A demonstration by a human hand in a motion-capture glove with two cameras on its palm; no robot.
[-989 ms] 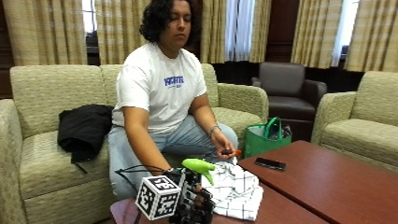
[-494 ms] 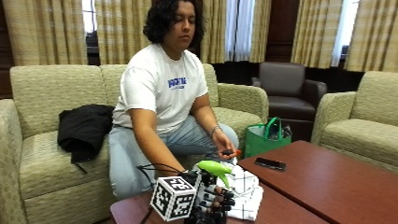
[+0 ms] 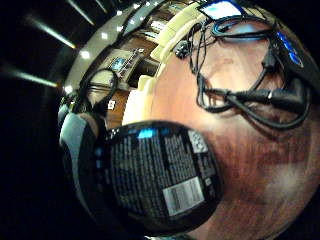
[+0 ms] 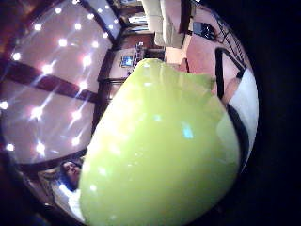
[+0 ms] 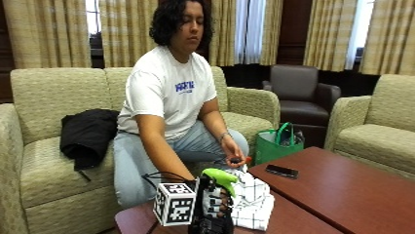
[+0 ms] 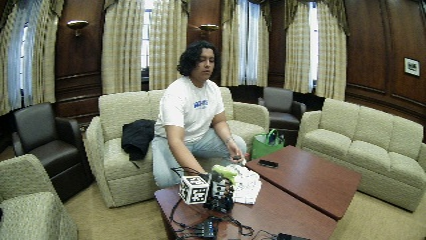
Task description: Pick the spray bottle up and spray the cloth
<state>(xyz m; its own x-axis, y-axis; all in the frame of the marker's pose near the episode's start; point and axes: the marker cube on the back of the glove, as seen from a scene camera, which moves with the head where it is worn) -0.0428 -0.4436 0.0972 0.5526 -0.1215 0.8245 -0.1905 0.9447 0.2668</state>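
1. Lettering first: we see a dark label on the spray bottle (image 3: 160, 175) with small white print, a barcode and a pale blue patch, none of it readable to us. The person's white T-shirt (image 5: 170, 95) carries a short blue word on the chest that we cannot make out.

2. Counting, we find one spray bottle, its lime-green head (image 5: 220, 177) showing in the outside view, and that same green head fills most of the thumb-side palm view.

3. We count one cloth (image 5: 253, 202), white with a dark check, lying bunched on the wooden table (image 5: 337, 195) just beside the bottle, on the side toward the phone.

4. Our gloved right hand (image 5: 211, 207) is wrapped round the bottle's body, fingers curled about it, below the green head. Whether the bottle's base touches the table we cannot tell.

5. The bare left hand (image 5: 232, 157) hangs above the cloth with fingers loosely curled near something small and reddish; we cannot tell whether it holds it.

6. Beyond the cloth from the bottle we count one black phone (image 5: 282, 171) lying flat on the table.

7. Farther past the cloth, off the table, stands one green bag (image 5: 275, 146). One black jacket (image 5: 87, 136) lies on the sofa, behind the bottle.
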